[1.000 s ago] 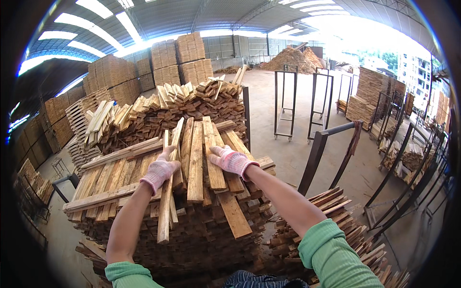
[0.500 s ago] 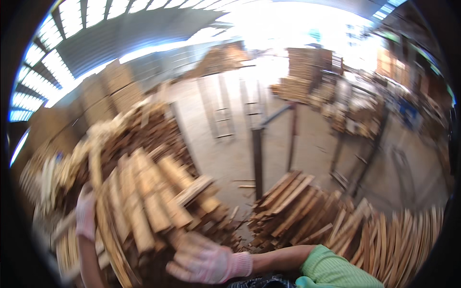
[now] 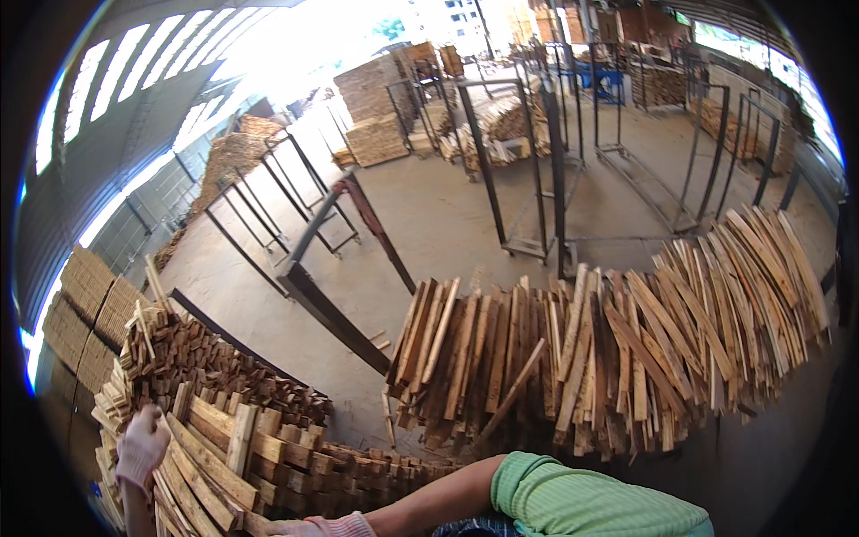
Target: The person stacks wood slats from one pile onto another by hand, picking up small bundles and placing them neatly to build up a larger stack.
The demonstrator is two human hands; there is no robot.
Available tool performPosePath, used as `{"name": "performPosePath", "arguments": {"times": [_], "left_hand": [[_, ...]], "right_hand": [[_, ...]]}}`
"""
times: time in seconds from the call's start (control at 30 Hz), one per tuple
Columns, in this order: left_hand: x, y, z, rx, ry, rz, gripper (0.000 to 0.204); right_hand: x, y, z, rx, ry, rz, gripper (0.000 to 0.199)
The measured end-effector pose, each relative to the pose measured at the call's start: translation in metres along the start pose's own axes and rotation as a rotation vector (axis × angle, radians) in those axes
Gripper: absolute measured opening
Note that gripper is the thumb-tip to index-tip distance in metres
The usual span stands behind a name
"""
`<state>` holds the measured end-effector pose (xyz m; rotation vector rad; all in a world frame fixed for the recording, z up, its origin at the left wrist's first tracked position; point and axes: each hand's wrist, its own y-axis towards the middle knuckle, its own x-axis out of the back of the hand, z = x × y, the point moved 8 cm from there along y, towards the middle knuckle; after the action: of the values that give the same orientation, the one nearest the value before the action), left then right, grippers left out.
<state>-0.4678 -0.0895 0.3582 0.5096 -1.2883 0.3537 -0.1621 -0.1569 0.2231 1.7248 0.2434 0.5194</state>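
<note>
My left hand (image 3: 143, 449), in a pale pink-and-white knit glove, is beside the far left ends of a stack of rough wooden slats (image 3: 210, 461). Its fingers are loosely bent and apart, and I see nothing gripped in them. My right hand (image 3: 309, 526), gloved the same way, lies low against the near ends of the slats. The picture's lower edge cuts it off, so whether its fingers grip a slat is hidden. One short slat (image 3: 240, 438) lies across the others on top of the stack.
A long row of stacked slats (image 3: 555, 358) runs to the right. A dark metal post frame (image 3: 331, 304) rises between the stacks. Beyond, on the concrete floor (image 3: 420, 215), stand metal rack frames (image 3: 501, 170). Tall piles of boards (image 3: 85, 309) stand at the left.
My view has swung to the right, bringing the long slat row into fuller sight. My right hand, spread above the slats before, is now lower and partly out of the picture.
</note>
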Motion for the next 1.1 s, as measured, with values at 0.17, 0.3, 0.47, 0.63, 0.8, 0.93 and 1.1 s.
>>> {"name": "performPosePath", "arguments": {"times": [0.17, 0.3, 0.47, 0.63, 0.8, 0.93, 1.1], "left_hand": [[-0.005, 0.061, -0.280, -0.688, -0.272, 0.111, 0.043], [-0.055, 0.058, -0.400, -0.863, -0.245, 0.321, 0.041], [-0.180, 0.028, -0.589, -1.317, -0.027, 0.308, 0.034], [-0.401, -0.068, -0.716, -1.326, -0.219, 0.772, 0.039], [-0.571, -0.180, -0.797, -0.975, -0.431, 1.204, 0.062], [-0.682, -0.172, -0.854, -0.836, -0.690, 0.967, 0.073], [-0.706, -0.148, -0.902, -0.580, -0.727, 0.856, 0.087]], "right_hand": [[0.071, -0.004, -0.010, -0.108, -0.099, -0.037, 0.026], [0.098, -0.129, -0.086, -0.648, -0.014, 0.304, 0.026], [0.288, -0.439, -0.050, -1.878, -0.531, 0.699, 0.022], [0.461, -0.619, 0.115, -2.335, -1.030, 0.771, 0.029], [0.592, -0.669, 0.136, -2.435, -1.181, 0.762, 0.048], [0.648, -0.727, 0.113, -2.445, -1.360, 0.575, 0.066], [0.633, -0.786, 0.128, -2.176, -1.790, 0.628, 0.061]]}}
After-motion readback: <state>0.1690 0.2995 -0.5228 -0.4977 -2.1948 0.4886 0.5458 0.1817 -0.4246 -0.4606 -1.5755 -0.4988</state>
